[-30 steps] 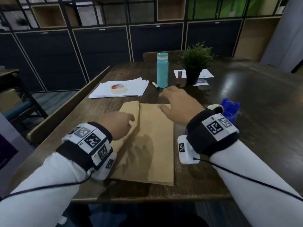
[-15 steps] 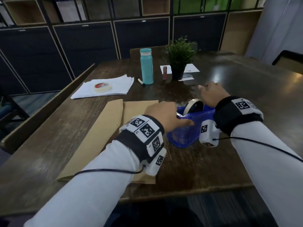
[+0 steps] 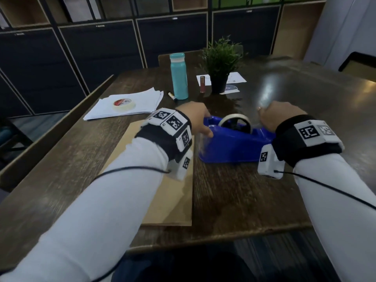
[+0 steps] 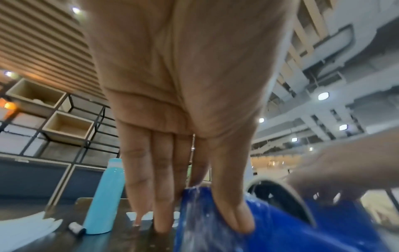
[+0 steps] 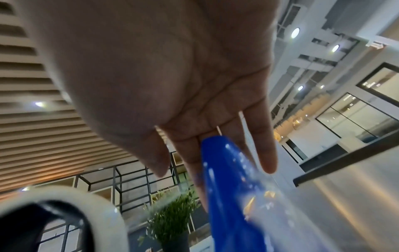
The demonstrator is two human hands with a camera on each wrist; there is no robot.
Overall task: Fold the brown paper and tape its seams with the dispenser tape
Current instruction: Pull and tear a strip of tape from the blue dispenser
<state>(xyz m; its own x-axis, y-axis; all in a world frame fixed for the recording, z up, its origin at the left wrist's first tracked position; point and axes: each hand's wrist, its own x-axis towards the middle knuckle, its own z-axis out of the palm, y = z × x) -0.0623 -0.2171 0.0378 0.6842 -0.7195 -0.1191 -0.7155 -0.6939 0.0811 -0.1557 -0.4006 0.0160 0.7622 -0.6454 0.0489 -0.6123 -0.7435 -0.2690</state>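
Observation:
The folded brown paper (image 3: 168,200) lies flat on the dark wooden table (image 3: 244,200), partly under my left forearm. Right beside its right edge stands the blue tape dispenser (image 3: 230,145) with its tape roll (image 3: 236,119) upright. My left hand (image 3: 199,123) grips the dispenser's left end; in the left wrist view the fingers (image 4: 162,196) run down the far side and the thumb presses the near side of the dispenser (image 4: 280,230). My right hand (image 3: 282,115) rests over the right end, its straight fingers (image 5: 265,153) lying behind the blue dispenser (image 5: 228,187).
Behind the dispenser stand a teal bottle (image 3: 179,76), a potted plant (image 3: 220,64), a small brown tube (image 3: 202,84) and a marker (image 3: 172,96). A masking tape roll (image 3: 123,104) sits on a stack of white sheets (image 3: 142,102). A bench edge (image 3: 61,135) runs along the left.
Both hands left the brown paper and went right to the tape dispenser. My left hand now grips its left end, my right hand lies over its right end.

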